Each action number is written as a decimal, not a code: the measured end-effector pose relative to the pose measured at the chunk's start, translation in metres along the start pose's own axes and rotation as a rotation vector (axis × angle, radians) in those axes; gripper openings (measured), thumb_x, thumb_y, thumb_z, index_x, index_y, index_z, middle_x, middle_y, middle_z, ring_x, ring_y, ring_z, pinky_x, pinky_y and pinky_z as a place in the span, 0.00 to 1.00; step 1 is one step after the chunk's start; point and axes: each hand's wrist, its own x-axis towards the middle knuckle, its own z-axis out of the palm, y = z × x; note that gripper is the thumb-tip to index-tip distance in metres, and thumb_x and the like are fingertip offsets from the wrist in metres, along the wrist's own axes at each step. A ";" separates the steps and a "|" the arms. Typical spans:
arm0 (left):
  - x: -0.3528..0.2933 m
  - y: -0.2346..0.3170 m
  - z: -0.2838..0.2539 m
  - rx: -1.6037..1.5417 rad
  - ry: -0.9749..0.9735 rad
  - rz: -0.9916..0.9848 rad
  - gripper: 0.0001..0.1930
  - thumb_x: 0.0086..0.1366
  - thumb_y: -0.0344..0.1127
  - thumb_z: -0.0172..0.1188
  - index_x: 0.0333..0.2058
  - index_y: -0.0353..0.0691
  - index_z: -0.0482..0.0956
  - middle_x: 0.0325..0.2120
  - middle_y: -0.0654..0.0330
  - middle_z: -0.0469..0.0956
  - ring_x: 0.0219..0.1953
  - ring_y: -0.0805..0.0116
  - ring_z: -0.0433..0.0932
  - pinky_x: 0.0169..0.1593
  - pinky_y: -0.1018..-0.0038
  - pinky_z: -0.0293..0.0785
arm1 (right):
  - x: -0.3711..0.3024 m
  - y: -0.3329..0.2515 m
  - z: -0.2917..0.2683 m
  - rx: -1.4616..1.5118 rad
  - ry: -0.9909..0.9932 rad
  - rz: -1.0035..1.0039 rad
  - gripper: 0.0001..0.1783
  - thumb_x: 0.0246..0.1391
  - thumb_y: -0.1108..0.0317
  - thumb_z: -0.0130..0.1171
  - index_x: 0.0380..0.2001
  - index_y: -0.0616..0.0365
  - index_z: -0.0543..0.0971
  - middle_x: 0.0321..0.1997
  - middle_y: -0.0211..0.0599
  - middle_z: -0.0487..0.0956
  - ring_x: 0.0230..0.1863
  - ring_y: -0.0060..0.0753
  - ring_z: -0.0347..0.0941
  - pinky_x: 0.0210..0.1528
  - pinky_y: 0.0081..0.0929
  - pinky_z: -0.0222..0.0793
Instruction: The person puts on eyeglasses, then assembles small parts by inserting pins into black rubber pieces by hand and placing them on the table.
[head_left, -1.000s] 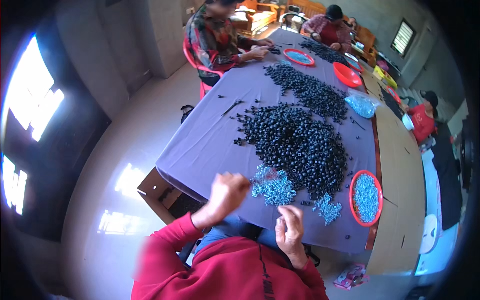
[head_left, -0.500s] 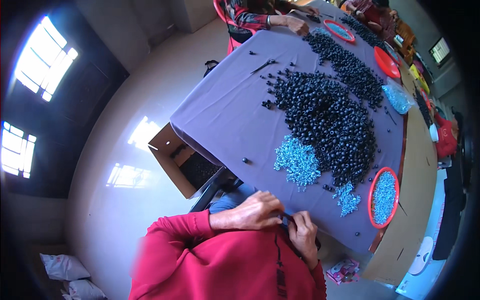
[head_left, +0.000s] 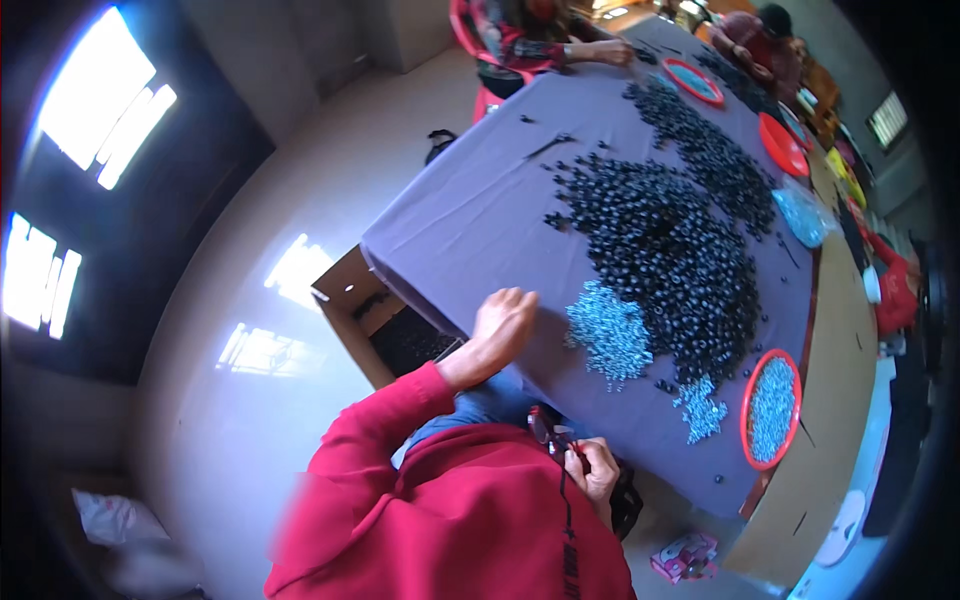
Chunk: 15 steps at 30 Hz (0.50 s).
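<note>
My left hand is raised above the near edge of the table, its fingers curled; whatever it may hold is hidden. Close to my body, my right hand pinches a small dark, shiny piece with a reddish tint, whose kind I cannot make out. To the right of my left hand lies a heap of small light-blue shiny pieces. Beyond it spreads a large pile of black round pieces, looking like beads or caps. A smaller cluster of blue pieces sits nearer me.
A red-rimmed basket of blue pieces stands at the right edge of the purple-grey tablecloth. An open cardboard box with dark pieces is on the floor at left. Scissors lie farther off. Other people sit around the far end.
My left hand has left my right hand and moved up and forward over the table edge. My right hand stays near my body, slightly lower left. The view has shifted a little.
</note>
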 end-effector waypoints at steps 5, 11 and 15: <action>0.033 0.016 0.001 -0.138 0.187 0.090 0.13 0.49 0.29 0.56 0.36 0.38 0.71 0.23 0.53 0.68 0.29 0.52 0.69 0.34 0.60 0.67 | -0.004 -0.003 0.004 0.009 -0.010 0.063 0.04 0.42 0.75 0.57 0.25 0.62 0.74 0.26 0.39 0.73 0.25 0.32 0.69 0.28 0.24 0.65; -0.044 -0.068 -0.061 0.070 0.417 -0.100 0.03 0.50 0.26 0.56 0.26 0.38 0.73 0.22 0.54 0.72 0.29 0.56 0.74 0.33 0.67 0.71 | -0.002 0.000 0.002 0.086 -0.019 0.074 0.04 0.45 0.75 0.55 0.24 0.65 0.72 0.25 0.37 0.72 0.26 0.28 0.68 0.31 0.22 0.65; -0.127 -0.144 -0.039 0.159 -0.082 -0.400 0.09 0.50 0.31 0.55 0.32 0.39 0.72 0.27 0.53 0.74 0.32 0.54 0.73 0.36 0.65 0.70 | 0.000 0.003 0.015 0.304 0.007 0.346 0.04 0.45 0.75 0.55 0.24 0.65 0.72 0.24 0.35 0.70 0.23 0.21 0.67 0.26 0.19 0.63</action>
